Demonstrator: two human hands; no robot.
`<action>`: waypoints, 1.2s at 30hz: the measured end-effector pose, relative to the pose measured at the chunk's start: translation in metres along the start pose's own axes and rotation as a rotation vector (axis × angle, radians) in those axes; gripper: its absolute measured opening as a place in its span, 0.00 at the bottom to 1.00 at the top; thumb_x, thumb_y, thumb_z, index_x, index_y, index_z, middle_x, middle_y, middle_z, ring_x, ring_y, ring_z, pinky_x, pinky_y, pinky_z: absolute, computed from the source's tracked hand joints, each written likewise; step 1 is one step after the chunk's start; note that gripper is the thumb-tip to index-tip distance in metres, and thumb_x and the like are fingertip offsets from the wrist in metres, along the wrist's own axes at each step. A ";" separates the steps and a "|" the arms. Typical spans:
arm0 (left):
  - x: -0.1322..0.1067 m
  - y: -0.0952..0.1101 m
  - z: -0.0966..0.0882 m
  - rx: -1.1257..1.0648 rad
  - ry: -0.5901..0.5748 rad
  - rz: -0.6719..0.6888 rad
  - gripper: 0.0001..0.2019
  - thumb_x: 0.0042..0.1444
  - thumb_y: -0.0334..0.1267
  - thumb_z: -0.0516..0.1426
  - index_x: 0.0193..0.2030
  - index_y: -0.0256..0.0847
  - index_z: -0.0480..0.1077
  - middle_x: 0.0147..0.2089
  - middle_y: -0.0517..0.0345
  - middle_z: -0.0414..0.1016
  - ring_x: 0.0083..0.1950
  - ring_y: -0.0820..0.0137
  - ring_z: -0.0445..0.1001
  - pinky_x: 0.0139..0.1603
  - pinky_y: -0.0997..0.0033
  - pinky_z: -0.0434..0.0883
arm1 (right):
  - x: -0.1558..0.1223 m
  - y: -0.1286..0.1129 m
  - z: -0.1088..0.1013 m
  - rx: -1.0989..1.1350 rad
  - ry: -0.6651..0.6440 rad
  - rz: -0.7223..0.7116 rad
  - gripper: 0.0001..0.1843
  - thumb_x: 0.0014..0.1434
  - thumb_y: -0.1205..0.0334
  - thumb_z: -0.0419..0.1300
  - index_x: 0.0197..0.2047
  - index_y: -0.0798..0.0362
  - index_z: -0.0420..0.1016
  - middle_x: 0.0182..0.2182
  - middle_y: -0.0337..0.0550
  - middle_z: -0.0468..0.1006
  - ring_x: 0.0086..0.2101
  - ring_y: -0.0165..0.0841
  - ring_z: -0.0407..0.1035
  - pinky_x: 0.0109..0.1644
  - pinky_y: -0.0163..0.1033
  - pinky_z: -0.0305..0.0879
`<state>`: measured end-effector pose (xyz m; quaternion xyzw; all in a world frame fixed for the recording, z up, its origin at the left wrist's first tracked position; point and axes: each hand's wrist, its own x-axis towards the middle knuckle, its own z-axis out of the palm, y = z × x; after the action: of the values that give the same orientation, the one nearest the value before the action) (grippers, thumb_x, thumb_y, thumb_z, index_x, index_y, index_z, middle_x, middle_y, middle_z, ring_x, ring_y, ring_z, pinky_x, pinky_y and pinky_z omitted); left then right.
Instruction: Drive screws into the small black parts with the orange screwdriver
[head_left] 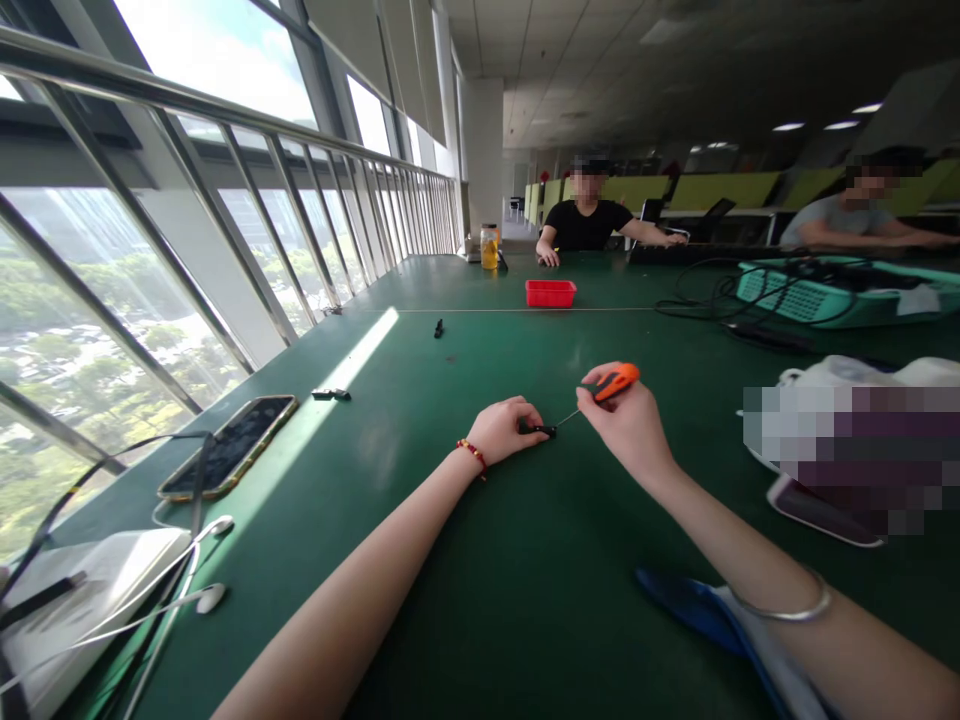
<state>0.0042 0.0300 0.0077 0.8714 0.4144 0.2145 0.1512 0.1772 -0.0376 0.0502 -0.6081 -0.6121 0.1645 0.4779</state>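
My left hand (504,428) rests on the green table (480,560) with its fingers curled round a small black part (541,431) that pokes out to the right. My right hand (624,418) grips a small screwdriver with an orange handle (616,381). Its thin metal shaft slants down and left, and the tip meets the black part. A red bead bracelet sits on my left wrist and a silver bangle on my right forearm.
A phone (229,446) lies at the left, with earphones (210,596) and cables near a white box. A small black piece (331,394) and another (439,327) lie further out. A red tray (550,293) stands ahead. Two people sit at the far end. A second phone (821,512) lies at the right.
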 end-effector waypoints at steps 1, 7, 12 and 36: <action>0.000 0.000 0.000 -0.004 0.000 -0.001 0.10 0.49 0.45 0.59 0.32 0.42 0.73 0.35 0.62 0.72 0.31 0.75 0.68 0.30 0.76 0.62 | -0.003 0.005 -0.002 0.051 0.015 0.000 0.13 0.49 0.55 0.57 0.36 0.49 0.61 0.23 0.34 0.65 0.22 0.31 0.64 0.27 0.36 0.60; 0.000 0.001 -0.001 -0.041 -0.018 -0.031 0.10 0.47 0.45 0.60 0.32 0.41 0.73 0.36 0.61 0.72 0.31 0.75 0.68 0.29 0.76 0.63 | 0.029 0.003 -0.014 0.130 -0.229 0.052 0.12 0.45 0.58 0.62 0.29 0.51 0.62 0.19 0.33 0.64 0.19 0.27 0.59 0.25 0.36 0.59; 0.000 0.000 -0.001 -0.050 -0.012 -0.027 0.11 0.47 0.46 0.60 0.32 0.41 0.73 0.35 0.62 0.72 0.30 0.75 0.68 0.29 0.76 0.62 | 0.065 -0.016 -0.018 0.192 -0.536 0.105 0.12 0.42 0.62 0.66 0.28 0.55 0.67 0.21 0.38 0.72 0.18 0.24 0.61 0.24 0.34 0.60; 0.002 -0.001 0.001 -0.024 -0.006 -0.003 0.10 0.48 0.45 0.59 0.32 0.41 0.72 0.35 0.62 0.73 0.30 0.75 0.67 0.29 0.76 0.61 | 0.064 -0.020 -0.014 -0.098 -0.015 -0.398 0.09 0.50 0.59 0.55 0.22 0.52 0.64 0.18 0.36 0.62 0.22 0.28 0.56 0.28 0.35 0.52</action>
<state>0.0053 0.0326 0.0068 0.8696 0.4124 0.2166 0.1634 0.1894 0.0103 0.0974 -0.4965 -0.7310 0.0412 0.4663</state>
